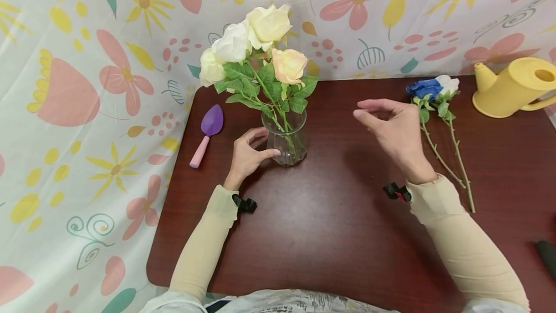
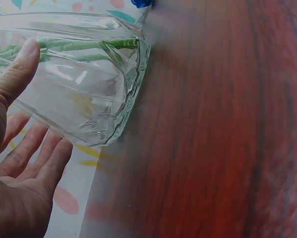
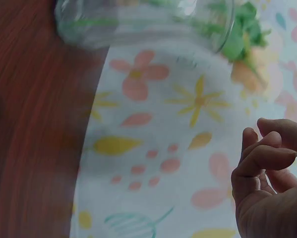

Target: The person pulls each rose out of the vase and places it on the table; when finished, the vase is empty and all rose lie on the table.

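A clear glass vase (image 1: 284, 146) stands on the dark wooden table, holding several artificial roses (image 1: 269, 25) in white, cream and peach. My left hand (image 1: 249, 154) steadies the vase from its left side. In the left wrist view, the thumb (image 2: 20, 69) lies against the glass and the other fingers reach along its far side; green stems (image 2: 89, 45) show through. To the right of the vase, my right hand (image 1: 393, 132) hovers above the table, fingers loosely bent and holding nothing. The right wrist view shows that hand (image 3: 272, 178) apart from the vase (image 3: 148, 25).
A blue rose (image 1: 423, 89) and a white rose (image 1: 447, 84) lie at the right, stems toward the front. Behind them sits a yellow watering can (image 1: 508, 88). A purple trowel (image 1: 212, 120) with a pink handle lies at the left. Flower-patterned cloth (image 1: 139, 62) hangs behind and to the left.
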The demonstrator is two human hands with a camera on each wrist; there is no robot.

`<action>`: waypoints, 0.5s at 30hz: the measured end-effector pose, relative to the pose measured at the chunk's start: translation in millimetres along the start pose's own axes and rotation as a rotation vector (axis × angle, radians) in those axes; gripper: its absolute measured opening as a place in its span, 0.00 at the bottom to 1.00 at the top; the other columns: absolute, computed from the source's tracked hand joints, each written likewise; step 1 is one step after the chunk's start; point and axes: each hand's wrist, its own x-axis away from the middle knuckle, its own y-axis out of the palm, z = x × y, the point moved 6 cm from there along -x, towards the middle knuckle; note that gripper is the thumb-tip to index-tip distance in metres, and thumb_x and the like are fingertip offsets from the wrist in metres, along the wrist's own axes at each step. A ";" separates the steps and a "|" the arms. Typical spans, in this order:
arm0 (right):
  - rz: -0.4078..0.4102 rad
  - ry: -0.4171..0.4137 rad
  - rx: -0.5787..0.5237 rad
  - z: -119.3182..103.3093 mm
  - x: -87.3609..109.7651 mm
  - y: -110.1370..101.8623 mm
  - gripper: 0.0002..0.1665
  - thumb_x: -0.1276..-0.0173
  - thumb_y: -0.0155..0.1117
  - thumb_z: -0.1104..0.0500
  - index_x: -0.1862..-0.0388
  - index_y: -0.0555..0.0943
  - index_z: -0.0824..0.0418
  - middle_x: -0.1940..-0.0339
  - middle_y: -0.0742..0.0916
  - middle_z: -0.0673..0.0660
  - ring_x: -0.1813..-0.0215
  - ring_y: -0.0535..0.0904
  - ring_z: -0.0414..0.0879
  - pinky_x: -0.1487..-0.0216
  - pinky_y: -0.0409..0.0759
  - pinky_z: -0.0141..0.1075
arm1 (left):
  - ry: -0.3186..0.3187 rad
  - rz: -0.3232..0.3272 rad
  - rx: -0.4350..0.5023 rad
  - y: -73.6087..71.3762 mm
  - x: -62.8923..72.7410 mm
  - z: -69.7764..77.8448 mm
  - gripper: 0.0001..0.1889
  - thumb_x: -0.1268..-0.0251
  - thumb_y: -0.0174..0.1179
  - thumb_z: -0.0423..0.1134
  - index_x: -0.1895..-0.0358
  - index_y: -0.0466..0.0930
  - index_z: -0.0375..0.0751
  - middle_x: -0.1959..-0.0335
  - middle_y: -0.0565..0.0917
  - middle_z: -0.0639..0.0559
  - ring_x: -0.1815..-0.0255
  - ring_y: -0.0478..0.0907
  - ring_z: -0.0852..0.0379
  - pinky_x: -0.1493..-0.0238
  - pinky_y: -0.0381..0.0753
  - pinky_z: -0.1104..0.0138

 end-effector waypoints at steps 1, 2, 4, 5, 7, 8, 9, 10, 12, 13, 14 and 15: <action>-0.011 -0.010 -0.013 -4.4 1.8 4.8 0.12 0.32 0.82 0.56 0.52 0.95 0.58 0.70 0.91 0.30 0.71 0.84 0.29 0.71 0.81 0.21 | 0.001 0.000 -0.001 0.0 0.0 0.0 0.34 0.52 0.84 0.21 0.36 0.84 0.26 0.40 0.87 0.29 0.36 0.86 0.38 0.30 0.90 0.57; -0.023 -0.022 -0.023 -8.6 3.5 9.5 0.12 0.32 0.82 0.56 0.52 0.95 0.58 0.70 0.91 0.30 0.71 0.83 0.29 0.71 0.80 0.21 | 0.002 0.000 -0.002 -0.1 0.1 0.0 0.34 0.52 0.84 0.21 0.36 0.84 0.26 0.40 0.87 0.29 0.36 0.86 0.38 0.30 0.90 0.57; -0.049 -0.042 -0.040 -16.6 6.6 19.0 0.11 0.32 0.82 0.58 0.53 0.95 0.58 0.71 0.91 0.31 0.72 0.82 0.29 0.73 0.79 0.21 | -0.002 -0.001 -0.005 -0.2 0.5 -0.6 0.34 0.51 0.83 0.21 0.36 0.84 0.26 0.40 0.87 0.29 0.36 0.86 0.38 0.29 0.90 0.56; -0.060 -0.054 -0.045 -20.6 8.0 23.6 0.11 0.32 0.82 0.58 0.53 0.95 0.59 0.71 0.91 0.31 0.73 0.81 0.30 0.73 0.78 0.21 | -0.005 -0.002 -0.006 -0.1 0.8 -0.7 0.34 0.51 0.83 0.21 0.36 0.84 0.26 0.40 0.87 0.29 0.36 0.86 0.39 0.29 0.90 0.56; -0.079 -0.074 -0.054 -27.9 10.5 32.3 0.11 0.33 0.82 0.59 0.53 0.95 0.59 0.72 0.90 0.32 0.74 0.79 0.31 0.75 0.76 0.22 | -0.012 -0.003 -0.007 -0.2 1.5 -1.4 0.34 0.51 0.83 0.21 0.36 0.84 0.26 0.39 0.87 0.29 0.36 0.86 0.39 0.29 0.90 0.55; -0.085 -0.085 -0.056 -31.2 11.5 36.4 0.11 0.33 0.82 0.59 0.53 0.95 0.59 0.72 0.90 0.32 0.75 0.78 0.31 0.75 0.74 0.22 | -0.015 -0.003 -0.008 -0.3 1.7 -1.5 0.34 0.52 0.84 0.21 0.36 0.84 0.27 0.39 0.87 0.30 0.36 0.86 0.39 0.29 0.90 0.55; -0.090 -0.094 -0.062 -34.5 12.2 40.3 0.11 0.32 0.82 0.59 0.53 0.95 0.60 0.73 0.90 0.32 0.75 0.78 0.32 0.76 0.73 0.23 | -0.017 -0.003 -0.008 -0.3 1.9 -1.5 0.35 0.52 0.84 0.21 0.36 0.84 0.27 0.39 0.87 0.30 0.35 0.86 0.38 0.29 0.90 0.54; -0.092 -0.104 -0.070 -37.5 12.6 43.9 0.11 0.32 0.82 0.59 0.53 0.95 0.61 0.73 0.90 0.33 0.76 0.77 0.33 0.77 0.73 0.23 | -0.016 -0.003 -0.007 -0.4 1.9 -1.3 0.35 0.52 0.84 0.21 0.36 0.84 0.27 0.39 0.87 0.30 0.35 0.86 0.38 0.29 0.90 0.53; -0.099 -0.110 -0.093 -41.9 12.4 50.7 0.11 0.32 0.81 0.60 0.52 0.94 0.62 0.72 0.90 0.33 0.75 0.78 0.33 0.76 0.72 0.24 | -0.010 0.000 -0.003 -0.5 1.8 -0.5 0.34 0.52 0.84 0.21 0.36 0.84 0.27 0.40 0.87 0.29 0.35 0.86 0.36 0.29 0.90 0.52; -0.103 -0.108 -0.105 -43.4 12.1 53.8 0.11 0.32 0.81 0.60 0.52 0.94 0.62 0.72 0.90 0.33 0.75 0.79 0.33 0.76 0.73 0.24 | -0.009 0.000 -0.002 -0.2 1.6 -0.5 0.34 0.52 0.84 0.21 0.36 0.84 0.27 0.40 0.87 0.30 0.35 0.86 0.36 0.29 0.90 0.53; -0.107 -0.105 -0.115 -44.6 11.8 56.5 0.11 0.32 0.81 0.60 0.52 0.94 0.62 0.72 0.90 0.34 0.75 0.79 0.34 0.76 0.73 0.24 | -0.008 -0.001 -0.001 0.2 1.4 -0.8 0.34 0.51 0.84 0.21 0.36 0.85 0.28 0.40 0.87 0.30 0.35 0.86 0.36 0.29 0.90 0.53; -0.111 -0.100 -0.122 -45.3 11.5 58.8 0.11 0.32 0.80 0.61 0.52 0.94 0.62 0.72 0.90 0.34 0.75 0.79 0.34 0.77 0.73 0.24 | -0.007 -0.003 0.000 0.8 1.2 -1.1 0.34 0.51 0.84 0.21 0.36 0.85 0.28 0.40 0.87 0.29 0.35 0.86 0.35 0.29 0.90 0.53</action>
